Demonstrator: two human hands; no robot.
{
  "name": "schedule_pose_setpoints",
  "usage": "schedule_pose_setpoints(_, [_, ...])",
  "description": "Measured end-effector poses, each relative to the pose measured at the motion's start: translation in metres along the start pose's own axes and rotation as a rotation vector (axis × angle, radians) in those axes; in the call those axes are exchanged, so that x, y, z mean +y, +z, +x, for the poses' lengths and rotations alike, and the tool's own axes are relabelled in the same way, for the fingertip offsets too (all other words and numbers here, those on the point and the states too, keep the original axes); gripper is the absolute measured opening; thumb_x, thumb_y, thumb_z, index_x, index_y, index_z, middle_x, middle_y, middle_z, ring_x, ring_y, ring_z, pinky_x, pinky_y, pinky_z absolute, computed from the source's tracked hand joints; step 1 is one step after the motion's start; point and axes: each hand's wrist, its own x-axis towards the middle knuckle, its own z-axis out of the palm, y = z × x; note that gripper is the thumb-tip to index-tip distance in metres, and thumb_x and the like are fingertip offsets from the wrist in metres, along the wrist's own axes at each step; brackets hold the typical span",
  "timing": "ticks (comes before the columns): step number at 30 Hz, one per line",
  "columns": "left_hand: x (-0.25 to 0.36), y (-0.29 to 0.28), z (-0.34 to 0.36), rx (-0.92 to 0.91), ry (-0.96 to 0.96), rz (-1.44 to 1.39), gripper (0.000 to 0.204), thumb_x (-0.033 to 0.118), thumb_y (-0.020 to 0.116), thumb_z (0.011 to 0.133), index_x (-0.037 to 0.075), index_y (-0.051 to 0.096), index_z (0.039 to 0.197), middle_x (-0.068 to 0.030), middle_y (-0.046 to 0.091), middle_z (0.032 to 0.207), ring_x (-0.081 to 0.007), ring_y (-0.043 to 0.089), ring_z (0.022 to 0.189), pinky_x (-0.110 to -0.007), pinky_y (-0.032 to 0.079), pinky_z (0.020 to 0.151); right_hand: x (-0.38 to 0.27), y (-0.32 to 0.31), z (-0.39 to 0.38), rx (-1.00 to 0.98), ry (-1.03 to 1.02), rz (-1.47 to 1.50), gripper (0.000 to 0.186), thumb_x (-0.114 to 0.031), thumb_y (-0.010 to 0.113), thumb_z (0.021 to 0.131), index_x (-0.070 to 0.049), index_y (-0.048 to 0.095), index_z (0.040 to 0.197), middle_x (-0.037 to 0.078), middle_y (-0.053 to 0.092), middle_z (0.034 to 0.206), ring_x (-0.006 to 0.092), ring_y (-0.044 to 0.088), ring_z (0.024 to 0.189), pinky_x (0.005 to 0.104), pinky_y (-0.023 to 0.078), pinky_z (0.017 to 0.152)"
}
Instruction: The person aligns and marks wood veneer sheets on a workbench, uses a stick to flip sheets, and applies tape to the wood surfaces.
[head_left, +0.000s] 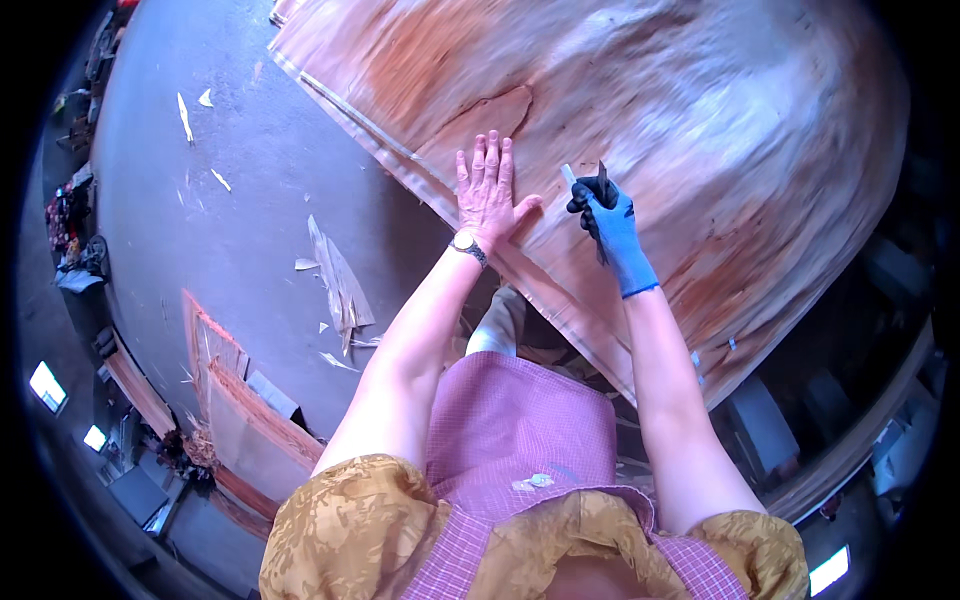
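Observation:
A large wood veneer sheet [690, 190] with reddish-brown, wavy grain spreads out in front of me. My left hand [487, 195], bare and with a watch at the wrist, lies flat on it close to the near left edge, fingers stretched out and thumb to the side. Just beyond those fingertips is a darker, tongue-shaped patch [500, 112] on the sheet. To the right, my right hand [612, 225] wears a blue and black glove and is closed around a slim dark knife [603, 178]. A small whitish strip [568, 174] sticks up beside its fingers; whether it is held cannot be told.
Torn veneer scraps [340, 280] and smaller slivers [185, 118] lie on the grey floor [260, 160] at left. Wooden boards [260, 410] with rough edges stand at lower left. Small pale tape pieces [732, 344] sit near the sheet's right edge.

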Motion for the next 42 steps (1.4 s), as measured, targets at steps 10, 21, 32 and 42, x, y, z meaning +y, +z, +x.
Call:
schedule_pose_setpoints(10, [0.000,-0.010,0.013,-0.016,-0.054,-0.096,0.096,0.059,0.058,0.080,0.004,0.019,0.149,-0.0141,0.015,0.156,-0.0301,0.008,0.146,-0.051,0.005,0.116,-0.004,0.030,0.024,0.029,0.005,-0.051,0.017,-0.019,0.063,0.092,-0.005,0.062,0.102,0.004,0.067,0.077,0.0056,0.055,0.059,0.0193,0.040,0.051])
schedule_pose_setpoints(21, [-0.003,-0.017,0.039,-0.048,-0.047,0.061,0.096,0.061,0.058,0.078,0.005,0.025,0.148,-0.0072,0.020,0.156,-0.0300,0.026,0.137,-0.046,0.026,0.105,-0.037,0.064,0.089,0.011,-0.203,-0.049,0.015,-0.017,0.063,0.091,-0.005,0.062,0.101,0.004,0.068,0.078,0.0058,0.056,0.058,0.0208,0.040,0.048])
schedule_pose_setpoints(32, [-0.013,-0.014,0.050,-0.110,0.049,0.259,0.098,0.066,0.056,0.075,0.006,0.029,0.147,-0.0052,0.018,0.156,-0.0310,0.034,0.126,-0.043,0.032,0.092,-0.039,0.059,0.114,-0.015,-0.079,-0.193,0.014,-0.019,0.064,0.090,-0.006,0.064,0.094,0.003,0.069,0.076,0.0045,0.055,0.056,0.0209,0.038,0.047])
schedule_pose_setpoints(42, [-0.012,-0.029,0.073,-0.123,0.159,0.207,0.093,0.062,0.059,0.075,0.006,0.034,0.145,-0.0028,0.023,0.155,-0.0279,0.041,0.103,-0.039,0.034,0.085,-0.035,0.060,0.119,0.005,-0.042,-0.237,0.017,-0.022,0.065,0.090,-0.005,0.066,0.093,0.001,0.068,0.080,0.0071,0.063,0.068,0.0219,0.045,0.053])
